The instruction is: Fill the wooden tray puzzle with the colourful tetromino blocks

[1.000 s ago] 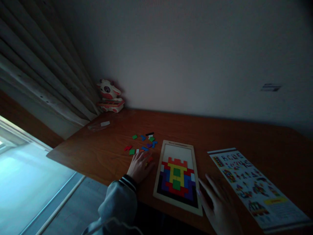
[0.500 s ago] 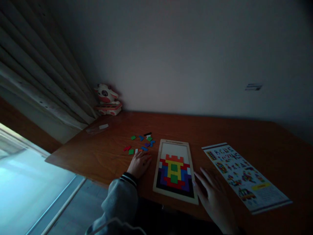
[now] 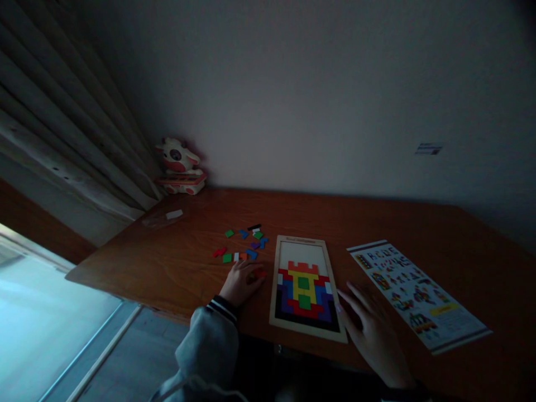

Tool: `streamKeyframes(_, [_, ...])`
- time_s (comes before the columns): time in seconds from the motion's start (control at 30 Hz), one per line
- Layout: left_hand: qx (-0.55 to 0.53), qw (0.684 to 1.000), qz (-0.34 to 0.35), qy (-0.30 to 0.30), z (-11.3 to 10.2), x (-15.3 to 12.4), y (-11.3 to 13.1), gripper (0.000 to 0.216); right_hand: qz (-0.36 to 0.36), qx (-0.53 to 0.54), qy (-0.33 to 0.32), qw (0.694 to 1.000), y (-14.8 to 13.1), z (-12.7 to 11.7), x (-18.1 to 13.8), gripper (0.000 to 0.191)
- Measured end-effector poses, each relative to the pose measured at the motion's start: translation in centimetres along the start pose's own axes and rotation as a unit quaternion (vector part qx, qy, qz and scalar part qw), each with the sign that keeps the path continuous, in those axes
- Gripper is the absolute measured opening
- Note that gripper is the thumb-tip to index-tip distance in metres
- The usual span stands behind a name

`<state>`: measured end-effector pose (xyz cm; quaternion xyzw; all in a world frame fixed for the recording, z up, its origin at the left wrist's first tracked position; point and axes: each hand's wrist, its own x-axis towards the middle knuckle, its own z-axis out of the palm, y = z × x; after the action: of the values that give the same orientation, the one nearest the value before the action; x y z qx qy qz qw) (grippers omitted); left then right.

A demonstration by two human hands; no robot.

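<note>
A wooden puzzle board (image 3: 274,304) lies on the table between my hands, its lower part filled with coloured block pieces in a castle-like pattern; the upper part shows bare backing. My left hand (image 3: 240,283) rests left of the board, thumb and forefinger closed around a small orange puzzle piece (image 3: 261,274). Just beyond its fingers are loose pieces, among them a green piece (image 3: 226,258), a red piece (image 3: 219,252) and a blue piece (image 3: 252,254). My right hand (image 3: 372,329) is open, fingers spread, with its fingertips at the board's right edge.
A printed pattern sheet (image 3: 419,296) lies right of my right hand. A cow-shaped toy keyboard (image 3: 180,167) stands at the back left near a clear plastic bag (image 3: 161,219). The wooden table (image 3: 377,218) meets a wall behind, and a curtain (image 3: 75,123) hangs at left.
My left hand has drawn slightly right and its thumb and forefinger now form a ring with the orange piece at their tips. My right hand stays by the board. The view shifted slightly.
</note>
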<state>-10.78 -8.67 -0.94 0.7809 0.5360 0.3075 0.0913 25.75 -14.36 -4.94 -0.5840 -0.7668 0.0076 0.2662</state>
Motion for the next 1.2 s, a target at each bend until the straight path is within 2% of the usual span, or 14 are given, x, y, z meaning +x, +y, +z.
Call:
streamKeyframes(0.2, [-0.032,0.999,0.003,0.002,-0.4,0.7,0.4,0.036,0.011,0.001,-0.008,1.0,0.1,0.1,-0.1,0.044])
streamKeyframes(0.27, [-0.058,0.998,0.034,-0.019,-0.4,1.7,0.8,0.035,0.01,-0.001,-0.004,1.0,0.1,0.1,-0.2,0.044])
streamKeyframes(0.37, [-0.105,0.986,0.104,-0.08,-0.1,4.2,1.3,0.034,-0.002,-0.002,0.01,1.0,0.1,0.2,-0.2,0.044])
streamKeyframes(0.47, [-0.123,0.973,0.154,-0.117,0.7,6.5,1.6,0.024,-0.009,-0.003,0.024,1.0,0.1,0.2,-0.2,0.043])
streamKeyframes(0.53, [-0.136,0.972,0.163,-0.104,1.4,7.3,1.5,0.021,-0.008,0.0,0.025,1.0,0.2,0.3,-0.2,0.042])
streamKeyframes(0.7, [-0.171,0.977,0.13,-0.014,2.3,7.4,1.2,0.03,0.015,0.032,0.035,0.999,-0.1,-0.2,-0.1,0.043])
streamKeyframes(0.83, [-0.195,0.971,0.135,0.015,2.1,7.1,1.6,0.037,0.06,0.106,0.081,0.989,-2.4,-1.9,1.9,0.036])
streamKeyframes(0.9, [-0.228,0.965,0.129,0.024,2.1,6.9,2.0,0.037,0.098,0.185,0.05,0.977,-4.4,-2.5,3.8,0.036])
streamKeyframes(0.97, [-0.274,0.954,0.123,0.019,2.2,6.7,2.4,0.038,0.129,0.29,-0.027,0.948,-6.5,-2.4,6.1,0.039])
streamKeyframes(1.07, [-0.317,0.939,0.13,0.002,2.5,6.3,2.9,0.041,0.167,0.458,-0.132,0.863,-8.8,-1.2,9.4,0.044])
streamKeyframes(1.13, [-0.31,0.939,0.149,-0.001,2.6,6.2,3.0,0.043,0.18,0.51,-0.149,0.828,-9.6,-0.1,11.0,0.045])
streamKeyframes(1.2, [-0.287,0.942,0.172,0.003,2.7,6.2,3.0,0.044,0.163,0.521,-0.137,0.827,-9.9,0.7,12.0,0.043])
